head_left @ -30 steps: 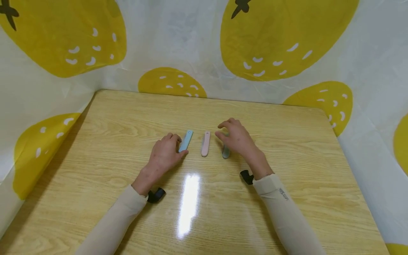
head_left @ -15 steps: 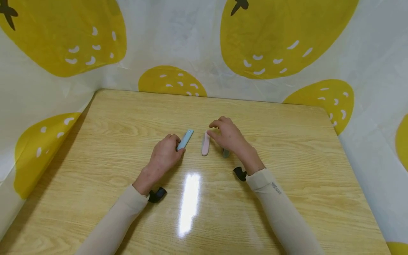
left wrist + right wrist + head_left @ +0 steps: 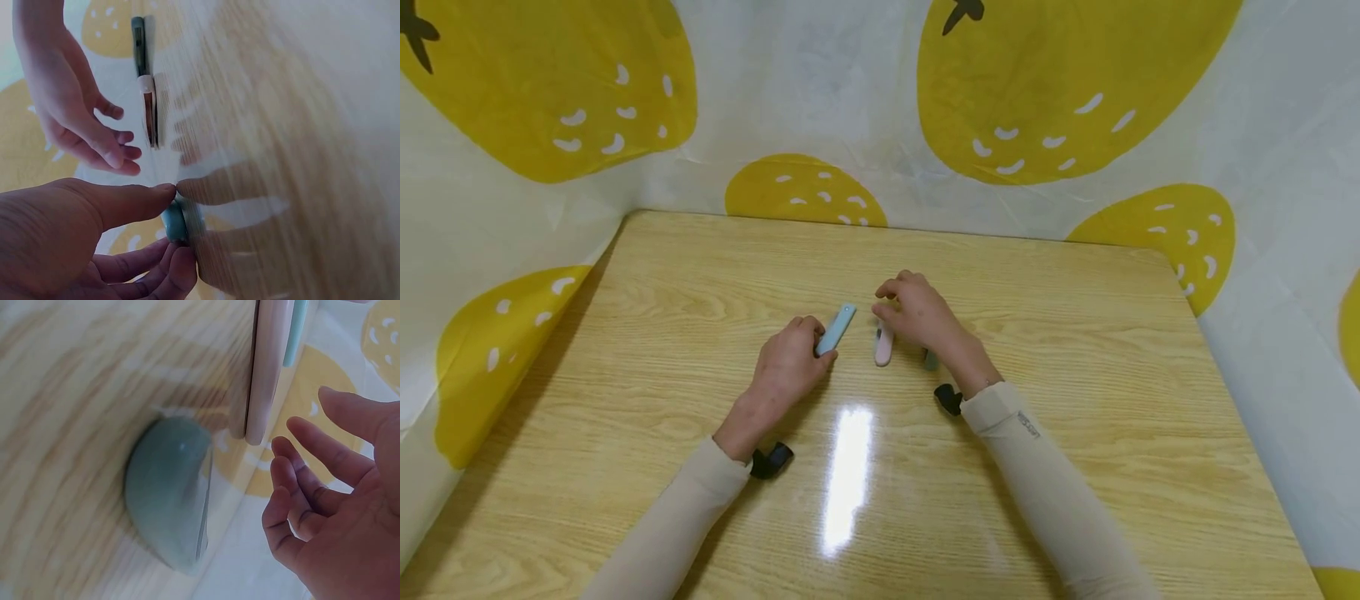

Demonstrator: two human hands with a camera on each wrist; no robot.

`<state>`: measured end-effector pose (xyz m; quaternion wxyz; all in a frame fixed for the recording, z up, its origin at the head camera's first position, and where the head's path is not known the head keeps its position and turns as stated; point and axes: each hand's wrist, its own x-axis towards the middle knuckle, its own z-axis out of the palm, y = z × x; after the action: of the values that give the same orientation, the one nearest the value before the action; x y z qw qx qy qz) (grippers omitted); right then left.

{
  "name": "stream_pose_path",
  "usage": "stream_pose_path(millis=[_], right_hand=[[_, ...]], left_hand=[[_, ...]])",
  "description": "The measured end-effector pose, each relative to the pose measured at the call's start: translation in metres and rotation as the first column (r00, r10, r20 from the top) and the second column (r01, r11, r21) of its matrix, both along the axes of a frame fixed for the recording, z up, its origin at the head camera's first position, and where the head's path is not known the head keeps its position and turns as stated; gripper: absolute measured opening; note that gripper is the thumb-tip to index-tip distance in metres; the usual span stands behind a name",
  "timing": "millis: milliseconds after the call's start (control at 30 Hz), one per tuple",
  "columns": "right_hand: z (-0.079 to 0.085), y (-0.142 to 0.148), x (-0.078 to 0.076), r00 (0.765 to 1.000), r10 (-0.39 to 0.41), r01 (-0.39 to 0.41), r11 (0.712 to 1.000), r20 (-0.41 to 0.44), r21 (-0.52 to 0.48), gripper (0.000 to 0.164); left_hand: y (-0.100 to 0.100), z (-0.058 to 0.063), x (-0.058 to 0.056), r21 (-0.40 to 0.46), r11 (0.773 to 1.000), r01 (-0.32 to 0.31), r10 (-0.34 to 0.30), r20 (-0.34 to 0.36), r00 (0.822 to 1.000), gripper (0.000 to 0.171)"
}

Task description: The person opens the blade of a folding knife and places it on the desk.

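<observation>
Three folding knives lie on the wood-grain table in a loose row. My left hand [image 3: 790,358] pinches the near end of the light blue folding knife [image 3: 837,328]; the left wrist view shows its rounded end [image 3: 175,222] between thumb and fingers. Over the far end of the pink folding knife [image 3: 883,348] hovers my right hand [image 3: 917,312], fingers loosely bent and holding nothing. In the right wrist view a gap separates those fingers from the pink handle [image 3: 269,381]. The green folding knife [image 3: 169,494] lies right of the pink one, mostly hidden under my right hand in the head view.
Black wrist cameras [image 3: 771,460] hang under both wrists close to the tabletop [image 3: 1075,400]. A white curtain with yellow fruit prints [image 3: 805,187] borders the table at the back and sides. A bright glare streak [image 3: 847,479] lies on the near surface.
My right hand has moved left, from above the green folding knife to above the far end of the pink one. My left hand has barely moved, and the blue folding knife has shifted slightly.
</observation>
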<state>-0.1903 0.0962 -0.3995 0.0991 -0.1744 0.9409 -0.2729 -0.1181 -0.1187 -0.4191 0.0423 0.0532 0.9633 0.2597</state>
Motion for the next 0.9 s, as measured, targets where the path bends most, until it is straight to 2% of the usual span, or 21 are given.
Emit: stream_pose_path(millis=[233,633,900], right_hand=[[-0.004,-0.006,-0.003,1.000,0.000,-0.001,1.000,0.027,0.030,0.035],[-0.008,-0.012,-0.006,1.000,0.016,-0.017,0.995,0.012,0.097,0.038],[-0.011,-0.014,-0.006,1.000,0.017,-0.016,0.995,-0.002,0.103,0.037]], left_hand=[[0.001,0.000,0.000,-0.015,1.000,-0.003,0.004,0.042,0.999,0.036],[-0.001,0.001,0.000,-0.012,1.000,-0.009,0.009,0.029,1.000,0.036],[0.001,0.001,0.000,-0.010,1.000,-0.005,0.005,0.017,1.000,0.034]])
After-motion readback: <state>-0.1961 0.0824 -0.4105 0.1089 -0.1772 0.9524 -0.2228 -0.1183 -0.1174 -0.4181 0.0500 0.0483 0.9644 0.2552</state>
